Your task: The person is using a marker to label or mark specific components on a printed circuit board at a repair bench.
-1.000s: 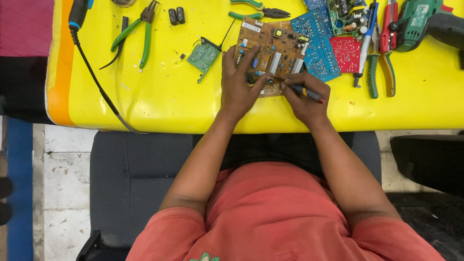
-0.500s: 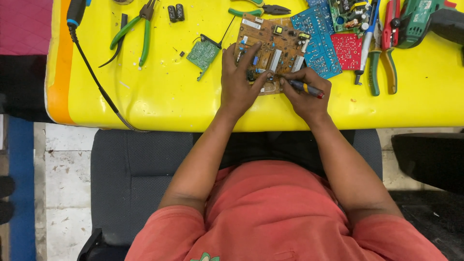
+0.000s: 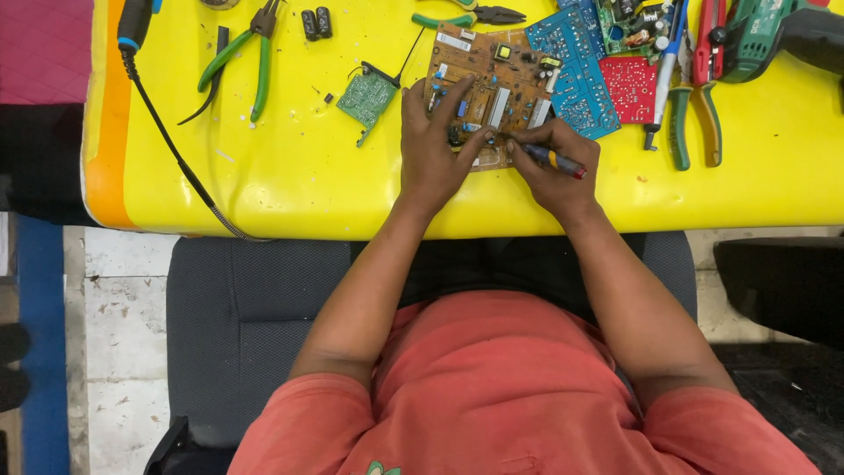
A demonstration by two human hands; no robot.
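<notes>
The left hand (image 3: 435, 149) lies palm-down and flat on the brown circuit board (image 3: 492, 84), fingers spread and extended across its near-left part, thumb angled toward the right; it presses on the board and grasps nothing. The right hand (image 3: 556, 171) is curled, fingers closed in a pinch around a small screwdriver (image 3: 552, 159) with a dark, yellow and red handle; the tool lies nearly level, tip pointing left to the board's near edge, just beside the left thumb. Both forearms run from the torso up to the yellow table (image 3: 290, 176), converging at the board. The board sits on the table's middle, slightly rotated; a blue circuit board (image 3: 576, 62) touches its right side; a small green circuit board (image 3: 367, 95) lies just to its left; green-handled pliers (image 3: 242, 57) lie farther left.
</notes>
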